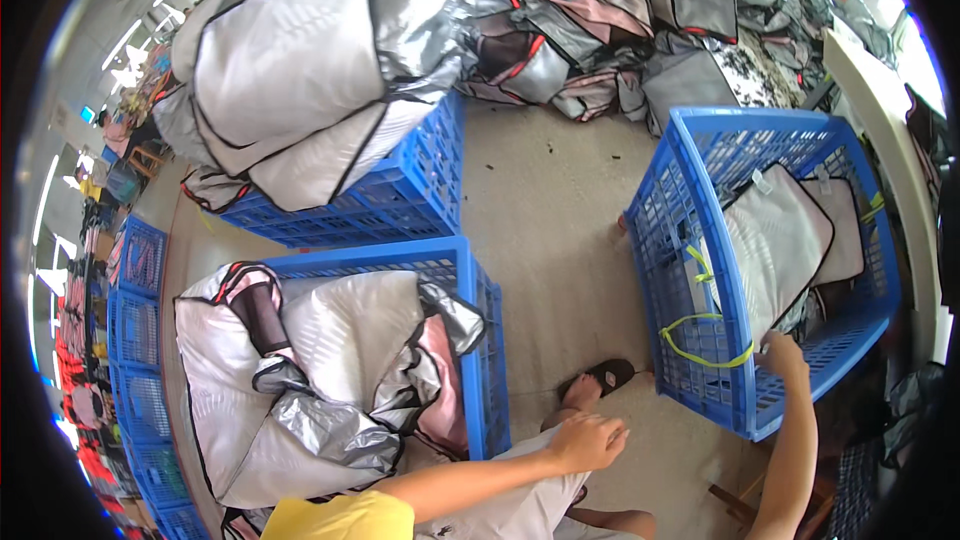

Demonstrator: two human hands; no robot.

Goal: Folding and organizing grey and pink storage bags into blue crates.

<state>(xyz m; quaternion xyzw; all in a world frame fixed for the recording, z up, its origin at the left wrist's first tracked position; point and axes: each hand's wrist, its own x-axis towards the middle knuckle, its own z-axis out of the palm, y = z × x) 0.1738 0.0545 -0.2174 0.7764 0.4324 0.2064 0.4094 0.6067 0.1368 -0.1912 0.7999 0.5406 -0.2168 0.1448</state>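
R grip (783, 354) at near end of R blue crate (712, 210), fingertips right by rim; narrow, fingers bent, but can't tell if closed on rim or fabric. Silver panel (775, 240) w/ black edging lies inside same crate, just past fingertips, its near end running down twd them; touching or not, can't tell. Paler panel (840, 225) sits to its R, partly behind it, farther from R grip. Yellow-green strap (700, 361) loops thru crate's side, just L of R grip.

L grip (590, 442) narrow, fingers curled in, palm hidden so can't tell re contents; over lap, well apart from silver panel. Foot in black sandal (612, 374) just beyond it on floor (550, 190).

L side: lower crate (370, 258) piled w/ crumpled silver pieces (340, 430), some pink showing; upper crate (435, 165) behind, heaped too, big silver piece (290, 50) on top. Far end: loose pile (545, 25), silver, pink + dark.
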